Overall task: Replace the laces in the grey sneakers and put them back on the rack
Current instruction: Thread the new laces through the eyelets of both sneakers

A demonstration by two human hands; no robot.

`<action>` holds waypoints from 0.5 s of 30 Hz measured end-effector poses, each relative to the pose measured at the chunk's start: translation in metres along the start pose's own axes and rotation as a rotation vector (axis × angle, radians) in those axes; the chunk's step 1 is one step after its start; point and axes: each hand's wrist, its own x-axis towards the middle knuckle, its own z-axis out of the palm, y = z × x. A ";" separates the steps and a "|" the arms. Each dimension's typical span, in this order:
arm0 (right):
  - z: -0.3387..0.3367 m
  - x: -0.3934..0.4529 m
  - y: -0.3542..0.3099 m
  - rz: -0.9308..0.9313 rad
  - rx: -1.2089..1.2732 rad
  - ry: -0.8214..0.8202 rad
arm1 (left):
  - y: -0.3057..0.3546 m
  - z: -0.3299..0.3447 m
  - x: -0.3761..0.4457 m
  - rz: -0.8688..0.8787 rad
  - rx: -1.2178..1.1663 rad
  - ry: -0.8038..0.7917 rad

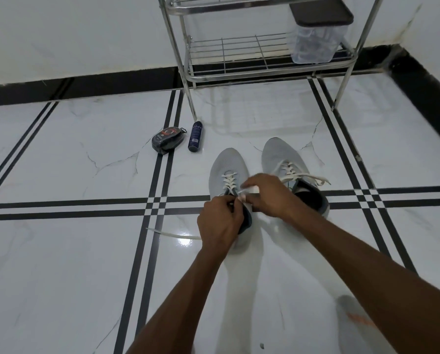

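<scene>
Your 2 hands meet over the collar of the left sneaker [227, 169], which stands on the floor [60, 264] with its toe pointing away from you toward the rack [267, 70]. Your left hand [220, 222] pinches the white lace [229, 181] at the top eyelets, and your right hand [267, 195] grips its other end just beside it, fingers curled. The sneaker's long axis runs straight out from your fingers, so any tightening pull comes back toward you. The right sneaker [282, 155] sits just beside it, already laced with loose ends, on the side of your right hand.
</scene>
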 end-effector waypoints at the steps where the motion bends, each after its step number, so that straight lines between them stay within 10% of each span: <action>1: 0.008 -0.001 -0.003 0.004 -0.009 0.000 | -0.001 0.000 0.000 0.004 0.005 0.007; 7: -0.001 0.000 0.012 -0.012 0.003 0.296 | -0.004 0.005 0.000 -0.009 -0.024 -0.003; 15: -0.003 0.000 0.005 -0.063 -0.030 0.141 | -0.008 -0.001 0.004 -0.052 -0.215 0.162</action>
